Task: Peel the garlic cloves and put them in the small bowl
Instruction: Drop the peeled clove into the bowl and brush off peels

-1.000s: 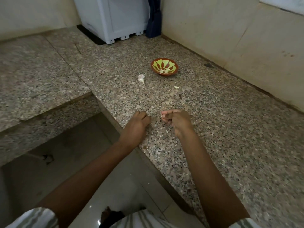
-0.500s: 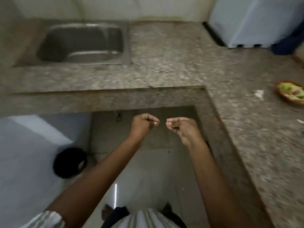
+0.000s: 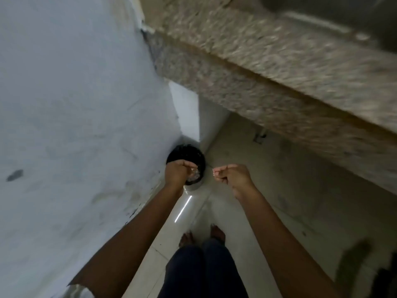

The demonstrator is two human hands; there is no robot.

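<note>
Stands barefoot on glossy pale floor (image 3: 257,190), looking straight down. Holds left hand (image 3: 177,173) directly above a round black bin (image 3: 182,152) tucked into the corner against a scuffed white wall (image 3: 75,104). Holds right hand (image 3: 233,177) just beside it, off the bin's right rim and over bare tile. Places the left hand nearer the bin, so likely sheds any papery skin from there.

Curls left fingers inward, thumb to fingertips; cannot tell whether a scrap lies between them. Pinches between right thumb and forefinger a small pale piece, probably the clove (image 3: 214,173), too small to read its long axis or remaining skin.

Shows no bowl anywhere; probably up on the speckled granite counter (image 3: 257,82), blurred, above and right of both hands. Calls for a turn back that way, pinch firm against the slip of a smooth bare clove. Shows pale crumpled scraps inside the bin's matt, rounded wall.
</note>
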